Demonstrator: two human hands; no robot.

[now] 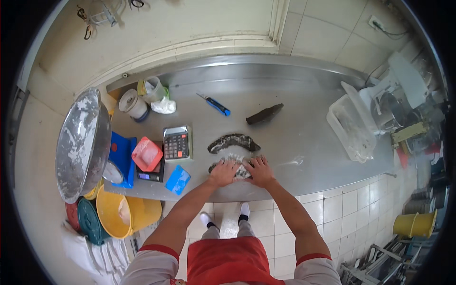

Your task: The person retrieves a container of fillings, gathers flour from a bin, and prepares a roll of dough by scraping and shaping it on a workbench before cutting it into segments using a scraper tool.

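Note:
Under both my hands, near the front edge of the steel table, lies a dark, flour-dusted piece of dough (243,172). My left hand (224,173) is on its left part, fingers curled over it. My right hand (259,171) grips the right part in the same way, the thumbs turned towards each other. Just beyond my fingertips rests a second dark, floured dough piece (233,141), long and slightly curved. Farther back and to the right, a third dark piece (265,114) lies slantwise, tapering at one end. White flour is scattered around my fingers.
A blue-handled cutter (217,105) lies behind the dough. To the left are a calculator (176,143), a blue scraper (178,180), a red container (147,154) on a small scale, and a large metal bowl (83,145). A white plastic tub (349,128) stands at the right.

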